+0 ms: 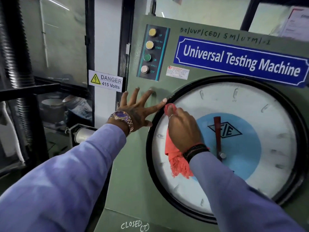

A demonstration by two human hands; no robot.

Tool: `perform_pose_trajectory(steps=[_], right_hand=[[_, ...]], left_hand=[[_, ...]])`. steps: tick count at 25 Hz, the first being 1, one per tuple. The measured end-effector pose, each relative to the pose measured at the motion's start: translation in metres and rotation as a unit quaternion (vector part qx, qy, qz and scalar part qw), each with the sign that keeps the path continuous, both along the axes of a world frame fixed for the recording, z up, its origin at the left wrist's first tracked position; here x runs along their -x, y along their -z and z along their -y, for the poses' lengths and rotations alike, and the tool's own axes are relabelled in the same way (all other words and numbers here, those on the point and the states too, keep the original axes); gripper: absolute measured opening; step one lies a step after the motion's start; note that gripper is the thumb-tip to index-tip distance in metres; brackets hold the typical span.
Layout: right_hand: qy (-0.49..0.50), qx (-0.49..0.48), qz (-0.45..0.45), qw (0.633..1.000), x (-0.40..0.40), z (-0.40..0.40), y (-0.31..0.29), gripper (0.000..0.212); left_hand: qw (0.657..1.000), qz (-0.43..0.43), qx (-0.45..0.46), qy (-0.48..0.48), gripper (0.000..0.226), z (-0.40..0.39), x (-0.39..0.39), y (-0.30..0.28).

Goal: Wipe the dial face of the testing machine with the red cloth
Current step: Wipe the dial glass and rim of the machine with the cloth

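The dial face (pixel 247 104) is a large white disc with a black rim, a blue centre and a red pointer (pixel 217 131), set in the green front of the testing machine (pixel 133 164). My right hand (pixel 183 128) presses the red cloth (pixel 175 158) against the upper left of the dial face. The cloth's frayed end hangs below the hand. My left hand (pixel 135 111) lies flat on the green panel just left of the dial, fingers spread, the index fingertip touching the black rim.
A button strip (pixel 153 51) marked UP, DOWN, ON and OFF sits above my left hand. A "DANGER 415 Volts" sign (pixel 106 81) hangs on the white post to the left. A black frame and threaded column (pixel 15 64) stand at far left.
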State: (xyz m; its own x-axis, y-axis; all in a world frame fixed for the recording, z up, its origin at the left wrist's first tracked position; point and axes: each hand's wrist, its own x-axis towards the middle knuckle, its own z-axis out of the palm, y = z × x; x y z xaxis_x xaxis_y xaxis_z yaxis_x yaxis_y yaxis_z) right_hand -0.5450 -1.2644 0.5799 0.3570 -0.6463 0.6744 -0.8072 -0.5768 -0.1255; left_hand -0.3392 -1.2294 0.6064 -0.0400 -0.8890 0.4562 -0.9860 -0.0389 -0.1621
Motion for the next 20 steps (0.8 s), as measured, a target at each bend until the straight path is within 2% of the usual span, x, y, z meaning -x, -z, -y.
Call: perform_pose_trajectory(steps=[3,6,9,11,15,20], right_hand=[[0.006,-0.044,-0.002,0.999,-0.008,-0.019,0.01,0.043],[-0.033,-0.012,-0.095,0.995,-0.014,-0.055,0.052,0.057],[-0.01,0.029,-0.051,0.998,-0.013,-0.031,0.036,0.048],[0.014,0.013,-0.036,0.999,-0.015,-0.027,0.036,0.049],[-0.045,-0.08,-0.1,0.991,-0.014,-0.05,0.095,0.058],[-0.021,-0.03,-0.1,0.994,-0.019,-0.032,0.096,0.063]], left_hand=[[1.0,0.005,0.011,-0.001,0.111,0.002,-0.002,0.004],[1.0,0.017,0.008,-0.003,0.111,0.002,-0.001,0.005],[1.0,0.016,0.005,-0.014,0.113,-0.001,0.004,0.005],[1.0,0.016,0.011,-0.021,0.112,-0.004,0.005,0.008],[0.999,0.006,0.034,-0.026,0.106,-0.012,0.007,0.019],[0.998,-0.005,0.046,-0.039,0.103,-0.013,0.009,0.03]])
